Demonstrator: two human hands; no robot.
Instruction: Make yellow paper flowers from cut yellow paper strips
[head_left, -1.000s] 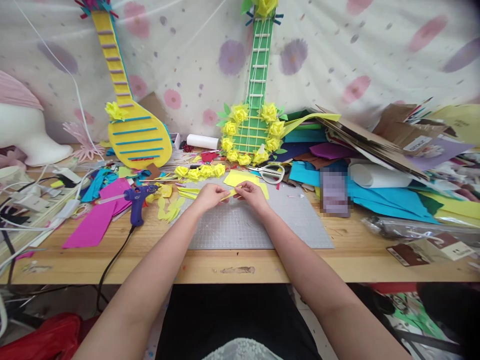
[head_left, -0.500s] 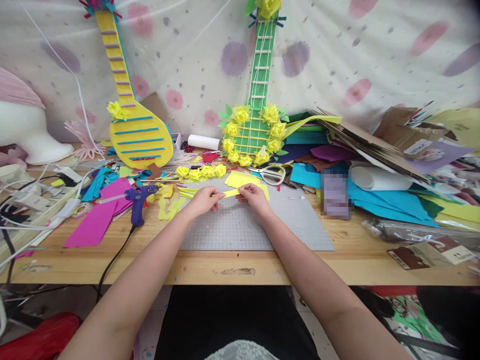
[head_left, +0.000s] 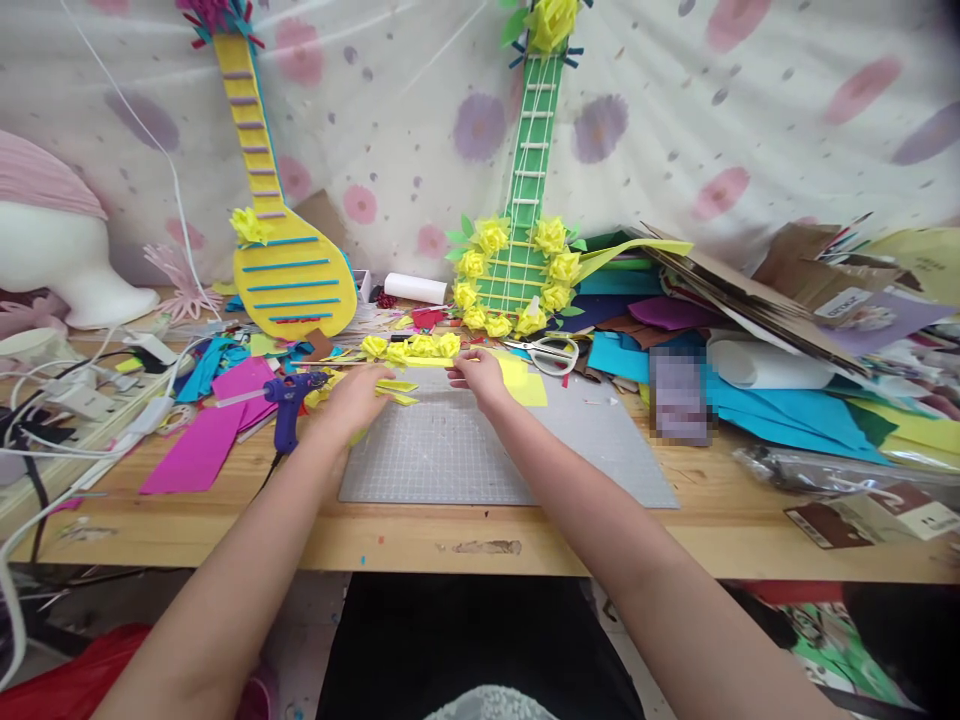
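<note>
My right hand [head_left: 480, 378] is over the back of the grey cutting mat [head_left: 442, 450], its fingertips closed on the end of a narrow yellow paper strip [head_left: 427, 363] that extends leftward. At the mat's left side, my left hand [head_left: 361, 398] rests against several loose yellow strips [head_left: 399, 388]; its fingers are mostly hidden behind the hand. Just behind lies a row of yellow paper roses [head_left: 420, 346]. Yellow paper sheets [head_left: 529, 388] lie beside my right hand, partly covered by it.
A purple glue gun [head_left: 286, 410] stands left of my left forearm, by magenta sheets [head_left: 187, 455]. Scissors [head_left: 555, 355] lie behind the mat. Yellow [head_left: 296, 275] and green [head_left: 517, 270] paper instruments lean at the back. Blue sheets [head_left: 780, 410] and cardboard [head_left: 750, 290] pile up rightward.
My hands have moved apart, the left one going left to the loose strips. The yellow strip no longer spans between both hands. The view has shifted slightly.
</note>
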